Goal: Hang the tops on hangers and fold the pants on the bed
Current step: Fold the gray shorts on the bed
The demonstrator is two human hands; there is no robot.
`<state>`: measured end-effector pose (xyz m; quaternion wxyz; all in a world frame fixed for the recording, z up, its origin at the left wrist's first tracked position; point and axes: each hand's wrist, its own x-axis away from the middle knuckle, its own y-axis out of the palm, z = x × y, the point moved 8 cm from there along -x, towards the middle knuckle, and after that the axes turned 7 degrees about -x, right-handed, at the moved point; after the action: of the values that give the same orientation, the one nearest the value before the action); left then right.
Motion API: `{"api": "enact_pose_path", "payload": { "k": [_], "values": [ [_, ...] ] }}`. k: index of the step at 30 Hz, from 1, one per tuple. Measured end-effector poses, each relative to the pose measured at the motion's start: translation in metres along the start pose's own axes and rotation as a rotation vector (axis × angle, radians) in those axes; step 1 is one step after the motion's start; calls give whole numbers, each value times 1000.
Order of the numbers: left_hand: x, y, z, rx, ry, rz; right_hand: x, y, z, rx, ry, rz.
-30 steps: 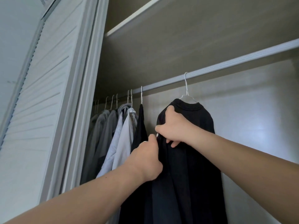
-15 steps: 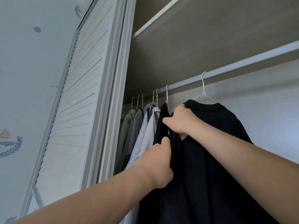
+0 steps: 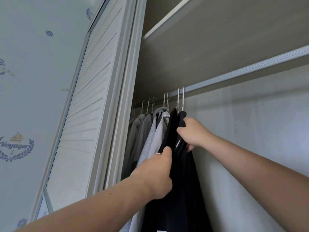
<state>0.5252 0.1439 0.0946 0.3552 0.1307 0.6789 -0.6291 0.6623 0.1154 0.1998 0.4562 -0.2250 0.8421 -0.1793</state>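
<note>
Black top: [image 3: 181,173] on a white wire hanger [image 3: 183,99], hooked over the wardrobe rail [image 3: 242,72], hanging edge-on at the 3 o'clock end of the row of garments.
Neighbouring item: second dark garment [image 3: 170,131] on its own hanger, touching the black top on its 9 o'clock side.
Other stock: grey and pale shirts [image 3: 150,131] packed close together further toward 9 o'clock.
Right hand: [image 3: 192,133] grip closed on the black top's shoulder just below the hanger hook.
Left hand: [image 3: 157,174] grip closed on dark fabric lower down, at 7 o'clock of the right hand; a ring shows on one finger.
Step in hand: judged to be seating the top against the row.
Pants and bed: not in view.
Risk 1: downward pull from the left hand could drag the neckline off the wire shoulder, since both grips hold cloth, not wire.
Risk 2: two hooks sit just beside each other; a sideways shove may tangle them or lift one off the rail.
Risk 3: tight packing could crease the top.
</note>
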Motion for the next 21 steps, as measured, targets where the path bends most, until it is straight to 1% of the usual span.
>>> {"api": "enact_pose_path", "payload": {
  "k": [3,7,9,12,14,16,21],
  "values": [
    [6,1,1,6,-8,-7,11,-6,1,24,-42,6],
    [29,-1,2,-29,-11,-38,40,-7,-5,211,-174,52],
    [50,-5,-2,-92,-27,-67,60,1,-11,199,-234,57],
    [93,-23,-14,-257,-34,-37,103,22,-35,198,-358,47],
    [129,-40,-25,-392,-30,-7,136,42,-58,234,-432,3],
    [167,-57,-42,-508,-61,-6,166,63,-84,236,-465,-56],
    [287,-112,-94,-625,-250,-53,247,124,-163,181,-546,-210]
  ]
}}
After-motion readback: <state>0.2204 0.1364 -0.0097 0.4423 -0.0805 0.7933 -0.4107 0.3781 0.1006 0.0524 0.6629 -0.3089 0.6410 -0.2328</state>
